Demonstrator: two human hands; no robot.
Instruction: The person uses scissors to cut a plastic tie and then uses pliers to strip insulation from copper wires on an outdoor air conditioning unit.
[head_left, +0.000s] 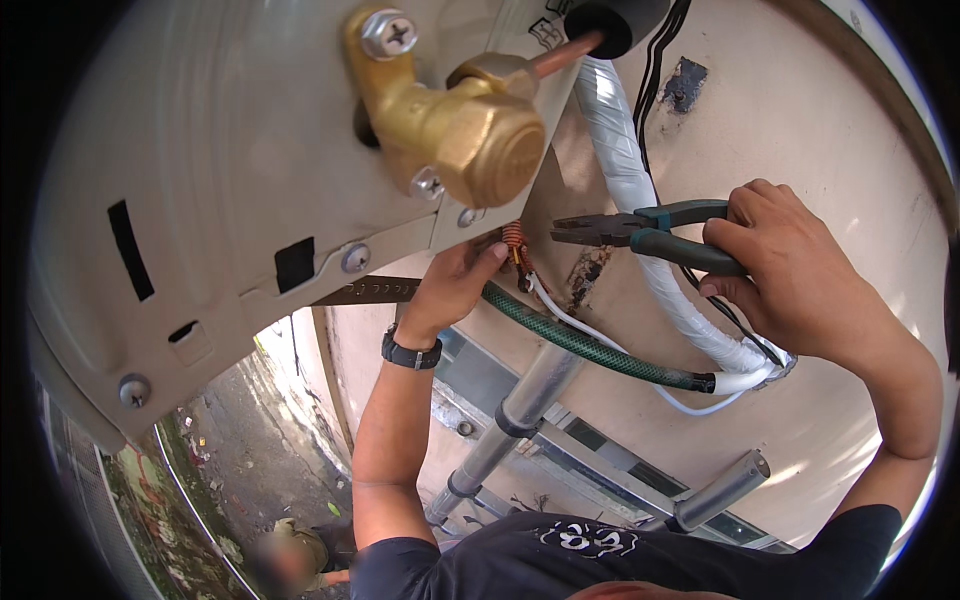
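My right hand (785, 265) is wrapped round the handles of a pair of pliers (650, 235) with green and black grips. The dark jaws point left and look slightly parted, with nothing seen between them. Under the edge of the beige outdoor unit (240, 150), my left hand (462, 285) pinches a bundle of orange and yellow wires (516, 245). A white cable (565, 315) runs down from that bundle. The left fingertips are partly hidden behind the unit's lower edge. Pliers and wires are apart.
A brass valve (460, 140) with a copper pipe juts from the unit. Behind the pliers hangs a white-wrapped pipe (620, 150), beside the wall (820, 150). A green hose (600, 352) curves below. Under my arms stands a metal ladder (535, 390); far below, a person (300, 555) is on the ground.
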